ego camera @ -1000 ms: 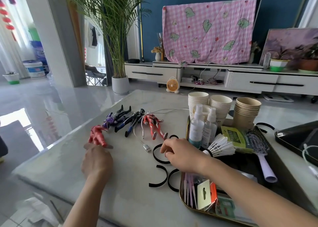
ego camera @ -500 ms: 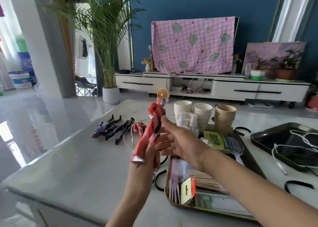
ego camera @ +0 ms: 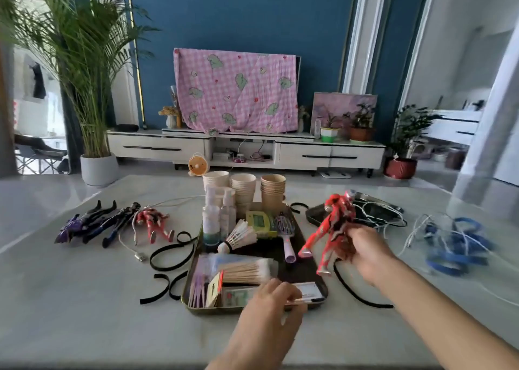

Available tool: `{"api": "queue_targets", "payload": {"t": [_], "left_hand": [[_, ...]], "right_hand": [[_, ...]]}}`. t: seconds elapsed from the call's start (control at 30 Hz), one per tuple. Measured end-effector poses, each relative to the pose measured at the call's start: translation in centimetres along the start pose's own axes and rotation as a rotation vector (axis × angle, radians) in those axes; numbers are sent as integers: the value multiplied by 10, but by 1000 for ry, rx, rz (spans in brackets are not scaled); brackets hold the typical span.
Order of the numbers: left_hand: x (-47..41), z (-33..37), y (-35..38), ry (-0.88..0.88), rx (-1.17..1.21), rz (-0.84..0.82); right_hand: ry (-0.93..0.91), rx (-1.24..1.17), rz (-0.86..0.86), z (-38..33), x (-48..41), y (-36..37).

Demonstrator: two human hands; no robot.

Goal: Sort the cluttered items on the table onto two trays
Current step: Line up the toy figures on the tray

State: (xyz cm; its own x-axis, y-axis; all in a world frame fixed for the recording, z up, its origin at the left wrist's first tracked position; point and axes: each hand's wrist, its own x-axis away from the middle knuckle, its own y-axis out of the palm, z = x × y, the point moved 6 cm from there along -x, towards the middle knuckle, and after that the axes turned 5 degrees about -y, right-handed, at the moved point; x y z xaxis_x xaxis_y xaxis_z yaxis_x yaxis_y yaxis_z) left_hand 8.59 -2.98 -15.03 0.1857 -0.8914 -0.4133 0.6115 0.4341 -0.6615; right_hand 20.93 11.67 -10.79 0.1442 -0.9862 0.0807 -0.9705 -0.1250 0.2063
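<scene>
- Head view: the right hand (ego camera: 365, 253) is toward the right side of the bench (ego camera: 84, 299). Its fingers are curled round a red figure (ego camera: 335, 226), which is held tilted with its head toward the far edge.
- The figure sits just beside the right rim of the near tray (ego camera: 302, 271) and in front of the far tray (ego camera: 314, 216).
- The left hand (ego camera: 268, 306) is at the near tray's near rim, fingers loosely bent. I cannot tell whether they pinch anything.
- I see the near tray lying mid-bench, holding spray bottles (ego camera: 210, 220), a shuttlecock (ego camera: 241, 237), a hairbrush (ego camera: 286, 229) and cotton swabs (ego camera: 244, 268). Paper cups (ego camera: 243, 190) stand at its far end.
- The far tray carries white cable (ego camera: 376, 215).
- Three figures (ego camera: 118, 223) lie in a row toward the left edge, with black straps (ego camera: 171, 253) between them and the near tray.
- Blue cables (ego camera: 455, 243) are heaped near the right edge.
</scene>
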Motion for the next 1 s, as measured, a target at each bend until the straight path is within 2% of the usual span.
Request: {"api": "queue_targets", "payload": {"t": [0.07, 0.13, 0.33, 0.5, 0.6, 0.87, 1.0], "left_hand": [[0, -4, 20, 95, -296, -104], [-4, -11, 31, 186, -454, -97], [-4, -9, 38, 353, -417, 45], [-13, -19, 37, 420, -426, 166], [-12, -23, 41, 465, -404, 154], [-26, -29, 39, 389, -386, 252], [-33, -29, 39, 344, -331, 258]], "right_hand": [[-3, 31, 105, -3, -2, -34], [1, 83, 167, -6, 2, -61], [4, 140, 195, -14, 11, -88], [-4, 144, 78, 3, 9, -69], [-79, 221, 3, 4, 6, -60], [-178, 475, -85, 8, -44, -61], [-154, 590, -116, 25, -74, -62]]}}
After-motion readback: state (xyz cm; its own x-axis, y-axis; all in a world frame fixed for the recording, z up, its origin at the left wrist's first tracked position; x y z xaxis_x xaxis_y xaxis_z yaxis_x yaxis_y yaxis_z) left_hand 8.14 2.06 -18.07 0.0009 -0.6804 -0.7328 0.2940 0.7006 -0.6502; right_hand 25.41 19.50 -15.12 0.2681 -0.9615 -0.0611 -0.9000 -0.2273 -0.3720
